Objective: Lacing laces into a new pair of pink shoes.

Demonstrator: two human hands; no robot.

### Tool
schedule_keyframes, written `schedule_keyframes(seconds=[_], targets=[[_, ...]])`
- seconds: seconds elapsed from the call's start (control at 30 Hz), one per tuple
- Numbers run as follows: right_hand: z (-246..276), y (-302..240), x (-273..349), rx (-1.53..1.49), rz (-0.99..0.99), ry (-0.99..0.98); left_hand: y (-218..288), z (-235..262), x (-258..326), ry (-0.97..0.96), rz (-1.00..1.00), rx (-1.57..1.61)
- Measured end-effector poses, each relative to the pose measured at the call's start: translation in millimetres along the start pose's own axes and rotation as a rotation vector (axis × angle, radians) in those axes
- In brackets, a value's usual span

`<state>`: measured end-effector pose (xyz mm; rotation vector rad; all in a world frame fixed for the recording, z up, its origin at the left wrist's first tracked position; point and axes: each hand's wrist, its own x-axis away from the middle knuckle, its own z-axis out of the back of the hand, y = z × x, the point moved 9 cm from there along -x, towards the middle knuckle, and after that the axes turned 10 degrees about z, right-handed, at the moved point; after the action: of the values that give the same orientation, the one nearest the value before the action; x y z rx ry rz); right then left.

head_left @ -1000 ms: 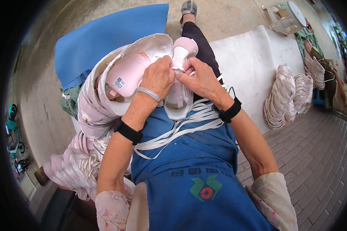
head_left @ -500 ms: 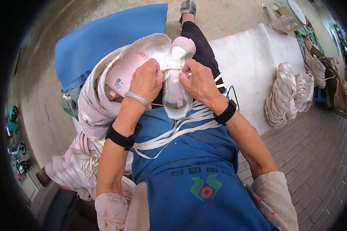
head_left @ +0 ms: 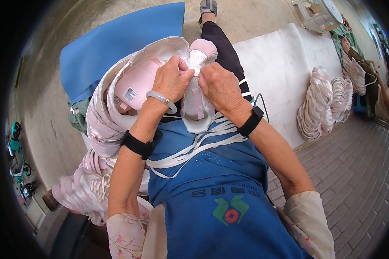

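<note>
A pink and white shoe upper (head_left: 197,105) lies on my lap, its rounded toe pointing away from me. My left hand (head_left: 172,81) is closed in a pinch at the left of its lacing, and my right hand (head_left: 221,88) pinches at the right. A short bit of white shoelace (head_left: 196,73) shows between them; the fingertips mostly hide the rest. Several loose white laces (head_left: 190,154) spread across my blue apron (head_left: 212,172). Left of my left hand, more uppers (head_left: 100,123) sit nested together, with a pink lining and a label (head_left: 130,94) showing inside.
Another heap of pink uppers (head_left: 80,192) lies lower left. A blue sheet (head_left: 121,47) is beyond the stack. On the right, a white sheet (head_left: 274,69) bears bundled uppers (head_left: 316,105). Another person's arm (head_left: 384,93) and a white stool (head_left: 317,19) are farther off.
My hands have come closer together over the upper, and the left has turned inward. Less of the lace shows between them now.
</note>
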<state>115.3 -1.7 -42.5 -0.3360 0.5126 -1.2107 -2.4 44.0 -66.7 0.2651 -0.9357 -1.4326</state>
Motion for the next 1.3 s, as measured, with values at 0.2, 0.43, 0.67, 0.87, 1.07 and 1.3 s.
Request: schedule_keyframes(seconds=[0.2,0.43,0.67,0.87,1.07,1.3], targets=[[-12.3,-4.5,-2.3,0.093,0.036,-0.083,-6.5,-4.9,-2.3,-0.026,0.027,0.047],[-7.0,18.2,-9.0,-0.401,0.047,-0.103,-12.7,-12.8,-5.8,-0.157,0.063,0.160],[-16.8,39.4,-6.7,-0.307,-0.110,-0.111,-4.0,-12.1,-11.2,-0.062,-0.008,0.091],[-5.7,25.8,16.9,-0.340,-0.176,-0.203,15.3,-11.8,-8.7,-0.048,0.007,-0.122],[-8.0,-16.2,22.8,-0.245,0.025,-0.285,18.2,-20.3,-16.4,-0.004,-0.015,-0.229],[4.2,-21.2,32.7,-0.068,0.047,-0.378,28.8,9.2,-0.1,0.098,-0.045,-0.137]])
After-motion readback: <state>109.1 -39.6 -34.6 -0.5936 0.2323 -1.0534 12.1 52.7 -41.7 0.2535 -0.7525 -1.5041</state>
